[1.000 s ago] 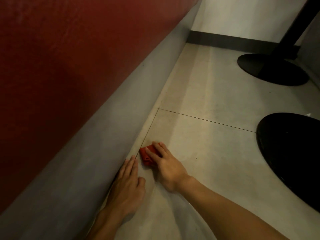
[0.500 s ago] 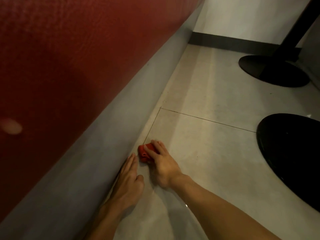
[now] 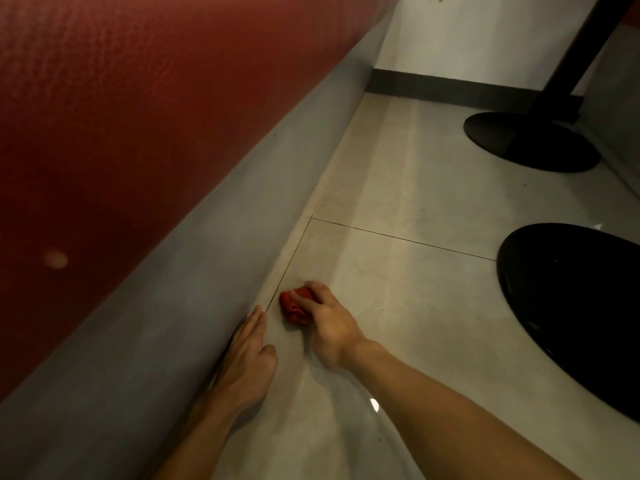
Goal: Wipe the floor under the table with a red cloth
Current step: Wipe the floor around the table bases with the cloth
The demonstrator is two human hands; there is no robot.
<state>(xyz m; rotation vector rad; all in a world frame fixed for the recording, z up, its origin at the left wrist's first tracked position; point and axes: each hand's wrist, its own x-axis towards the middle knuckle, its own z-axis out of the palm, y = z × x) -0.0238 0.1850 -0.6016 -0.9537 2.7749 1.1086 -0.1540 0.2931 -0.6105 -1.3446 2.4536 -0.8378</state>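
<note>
The floor [image 3: 398, 174], pale glossy tile, meets the grey bench base [image 3: 156, 323] on its left edge. There the left hand [image 3: 247, 358] stays flat, fingers straight. The right hand [image 3: 330, 327] grips the red cloth [image 3: 291, 308], now bunched into a crumpled wad beside the grout line [image 3: 291, 265], barely shifted: wiping likely continues.

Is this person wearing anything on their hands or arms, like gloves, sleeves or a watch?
No. The left hand and the right hand are bare: no gloves, and no ring shows in this dim light. The left forearm and the right forearm are also uncovered as far as the picture reaches, with no sleeve, watch or bracelet in view.
</note>
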